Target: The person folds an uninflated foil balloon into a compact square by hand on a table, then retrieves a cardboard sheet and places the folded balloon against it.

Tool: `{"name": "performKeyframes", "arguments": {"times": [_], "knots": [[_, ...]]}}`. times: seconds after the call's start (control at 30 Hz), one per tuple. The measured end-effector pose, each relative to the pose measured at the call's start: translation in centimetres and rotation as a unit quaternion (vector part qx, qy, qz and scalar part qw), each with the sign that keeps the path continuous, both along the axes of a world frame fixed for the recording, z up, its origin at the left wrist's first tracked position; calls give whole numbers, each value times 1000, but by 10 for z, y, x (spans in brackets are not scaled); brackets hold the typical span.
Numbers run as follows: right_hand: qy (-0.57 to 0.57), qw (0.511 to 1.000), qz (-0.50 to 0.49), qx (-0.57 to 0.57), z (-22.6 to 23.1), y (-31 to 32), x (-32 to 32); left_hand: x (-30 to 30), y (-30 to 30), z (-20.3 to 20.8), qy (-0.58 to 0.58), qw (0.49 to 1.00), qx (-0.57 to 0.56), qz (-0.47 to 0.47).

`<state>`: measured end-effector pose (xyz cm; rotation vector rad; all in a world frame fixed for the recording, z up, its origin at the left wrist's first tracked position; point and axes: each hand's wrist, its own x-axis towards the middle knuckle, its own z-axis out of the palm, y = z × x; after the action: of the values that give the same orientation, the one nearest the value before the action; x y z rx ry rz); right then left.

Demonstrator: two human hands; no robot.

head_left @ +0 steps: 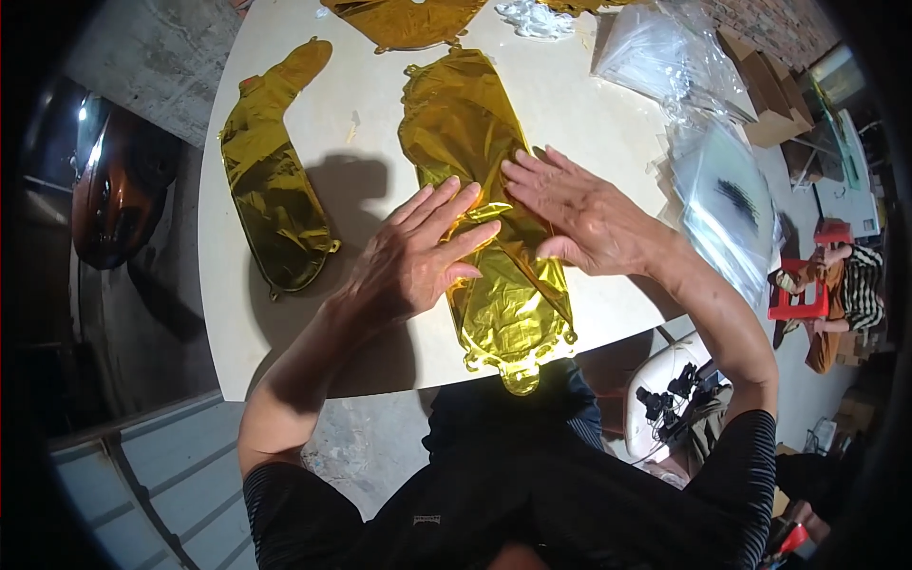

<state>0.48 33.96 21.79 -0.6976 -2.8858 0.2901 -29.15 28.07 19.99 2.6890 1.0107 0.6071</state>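
A flat, uninflated gold foil balloon lies lengthwise on the pale table before me, its tabbed bottom end reaching past the near edge. My left hand rests on its left side, fingers stretched out and spread. On the right side, my right hand lies with its fingers extended over the foil. Creases run through the foil between the two hands. Left of them lies a second gold foil balloon, bent in shape, touched by neither hand.
Another gold foil piece lies at the far edge beside a crumpled white bundle. Clear plastic bags are heaped on the right, near a cardboard box. A person sits farther right. A white chair stands near my right elbow.
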Motion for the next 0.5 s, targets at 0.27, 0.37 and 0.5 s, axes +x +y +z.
{"name": "performKeyframes", "arguments": {"times": [0.27, 0.37, 0.5], "knots": [[-15, 1000, 14, -10, -9, -26, 21, 5, 0, 1, 35, 999, -3, 11], [-7, 999, 19, -25, -9, -37, 23, 3, -3, 4, 49, 999, -8, 19], [-13, 998, 26, -58, -3, -60, 34, 4, -4, 3, 52, 998, -8, 25]]}}
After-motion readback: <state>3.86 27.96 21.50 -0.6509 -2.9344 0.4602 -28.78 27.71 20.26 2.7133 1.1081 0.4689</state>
